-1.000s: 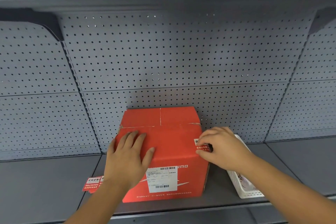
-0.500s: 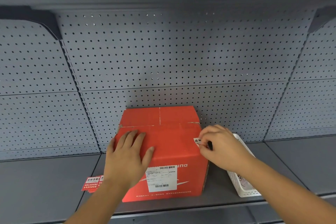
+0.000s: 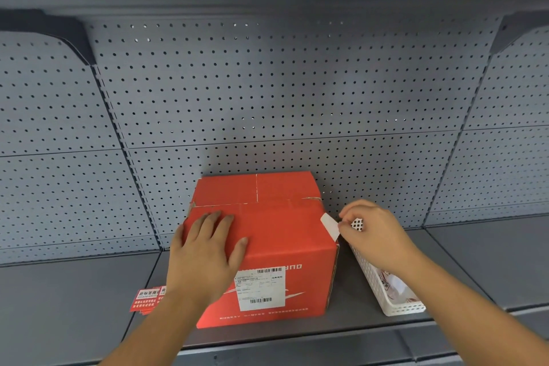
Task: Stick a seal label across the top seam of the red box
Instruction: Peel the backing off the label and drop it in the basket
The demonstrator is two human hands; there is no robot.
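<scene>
Red box (image 3: pixel 267 246), shelf (image 3: pixel 74 291) front edge: stiff cardboard, likely light. Left hand (image 3: pixel 205 258) spread flat on top; right hand (image 3: pixel 374 235) pinching 1 seal label (image 3: pixel 330 226) (flimsy; grip its corner).

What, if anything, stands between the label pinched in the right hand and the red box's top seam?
Nothing visible. The right hand pinches the white label at the red box's upper right edge; the seam lies bare. The left hand rests flat on the front panel, below it.
</scene>
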